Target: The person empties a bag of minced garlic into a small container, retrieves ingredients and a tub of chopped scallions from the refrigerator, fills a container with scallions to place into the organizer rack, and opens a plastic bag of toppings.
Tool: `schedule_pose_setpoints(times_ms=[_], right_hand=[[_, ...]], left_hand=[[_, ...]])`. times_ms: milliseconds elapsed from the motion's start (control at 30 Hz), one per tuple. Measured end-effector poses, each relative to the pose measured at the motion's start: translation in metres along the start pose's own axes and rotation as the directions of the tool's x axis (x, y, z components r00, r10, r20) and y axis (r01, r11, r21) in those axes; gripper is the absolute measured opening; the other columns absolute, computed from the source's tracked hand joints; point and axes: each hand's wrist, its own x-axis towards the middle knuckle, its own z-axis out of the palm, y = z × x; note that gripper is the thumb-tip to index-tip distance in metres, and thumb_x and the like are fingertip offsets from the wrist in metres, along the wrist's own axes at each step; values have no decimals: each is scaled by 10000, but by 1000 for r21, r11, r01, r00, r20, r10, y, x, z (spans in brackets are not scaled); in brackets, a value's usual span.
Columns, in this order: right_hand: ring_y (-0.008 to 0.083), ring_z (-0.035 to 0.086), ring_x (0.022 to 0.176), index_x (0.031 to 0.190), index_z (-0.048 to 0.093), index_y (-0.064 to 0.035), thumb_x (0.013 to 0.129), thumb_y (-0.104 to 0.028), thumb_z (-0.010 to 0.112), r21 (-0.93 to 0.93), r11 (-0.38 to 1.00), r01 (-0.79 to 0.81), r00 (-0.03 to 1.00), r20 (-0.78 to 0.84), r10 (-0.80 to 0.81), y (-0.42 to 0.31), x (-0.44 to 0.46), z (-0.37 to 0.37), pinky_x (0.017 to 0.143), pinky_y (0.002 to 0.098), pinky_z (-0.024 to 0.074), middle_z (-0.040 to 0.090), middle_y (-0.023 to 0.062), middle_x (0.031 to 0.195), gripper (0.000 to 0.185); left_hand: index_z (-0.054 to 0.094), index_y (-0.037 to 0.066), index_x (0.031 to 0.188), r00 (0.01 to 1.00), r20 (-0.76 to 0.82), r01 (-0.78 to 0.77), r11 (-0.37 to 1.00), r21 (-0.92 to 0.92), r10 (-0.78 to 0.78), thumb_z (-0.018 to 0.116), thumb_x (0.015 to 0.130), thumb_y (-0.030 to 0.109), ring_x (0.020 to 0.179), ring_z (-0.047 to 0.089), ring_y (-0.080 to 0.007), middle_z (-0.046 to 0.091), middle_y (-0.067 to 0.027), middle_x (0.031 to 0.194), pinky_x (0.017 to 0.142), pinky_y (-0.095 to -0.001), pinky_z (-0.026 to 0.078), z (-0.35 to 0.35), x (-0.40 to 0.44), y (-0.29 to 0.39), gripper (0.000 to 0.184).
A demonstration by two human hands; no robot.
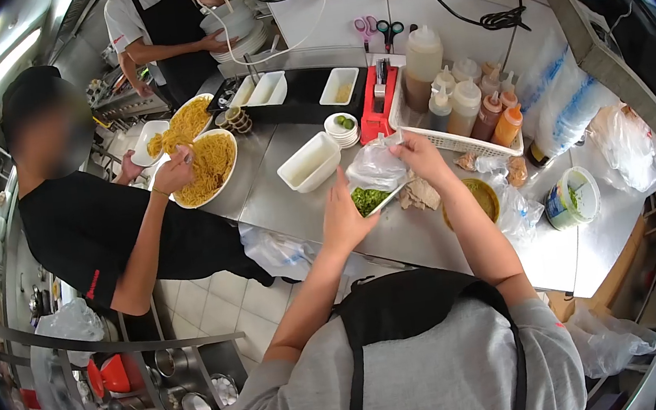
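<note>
In front of me is a white rectangular container [382, 206] with chopped green herbs [368, 199] in it. My left hand [343, 213] grips its left side, fingers along the wall. A crumpled clear plastic bag [376, 164] covers the container's far part, and my right hand [423, 159] pinches the bag's edge at the upper right. An empty white container [310, 163] stands to the left. Just beyond sits a stack of small white dishes [344, 139] with green limes [345, 122] on top.
A co-worker [93, 226] at left handles noodles [209, 169] in large bowls; another person [169, 40] stands behind with stacked plates. Squeeze bottles [465, 106] fill a white basket [459, 142]. A red sealing device [379, 104], yellow-brown bowl [481, 198] and plastic tub [571, 198] are nearby.
</note>
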Motion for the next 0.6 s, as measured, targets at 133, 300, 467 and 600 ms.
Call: schedule_pose_setpoints(times_ms=[133, 300, 467, 600], right_hand=[[100, 551, 854, 1021, 595, -1, 869, 2, 521, 77, 993, 85, 994, 55, -89, -9, -8, 9, 781, 258, 449, 617, 22, 903, 169], [261, 586, 857, 995, 580, -2, 790, 74, 511, -176, 918, 355, 933, 3, -360, -23, -20, 20, 786, 302, 453, 599, 140, 912, 229], [142, 563, 874, 995, 570, 8, 834, 80, 472, -243, 907, 343, 929, -51, -365, -22, -28, 28, 809, 267, 439, 597, 62, 898, 201], [161, 550, 767, 958, 564, -17, 859, 23, 507, 94, 964, 249, 950, -220, -224, -8, -29, 35, 712, 264, 441, 621, 58, 919, 121]], left_hand=[[510, 55, 1210, 1000, -10, -1, 1000, 15, 1, 743, 625, 274, 1015, 523, -401, 565, -216, 1100, 886, -448, 436, 2, -4, -1, 667], [507, 57, 1219, 1000, 25, 1, 999, 49, -2, 751, 614, 281, 1022, 520, -404, 562, -218, 1107, 891, -450, 434, 4, -10, -4, 690], [491, 55, 1265, 982, 175, -98, 988, 120, 76, 753, 603, 278, 1105, 478, -409, 526, -219, 1201, 970, -435, 399, -4, -11, -19, 746], [487, 29, 1266, 994, 89, -61, 998, 14, 59, 775, 587, 283, 1116, 475, -403, 531, -224, 1176, 962, -430, 406, -19, -6, -8, 780]])
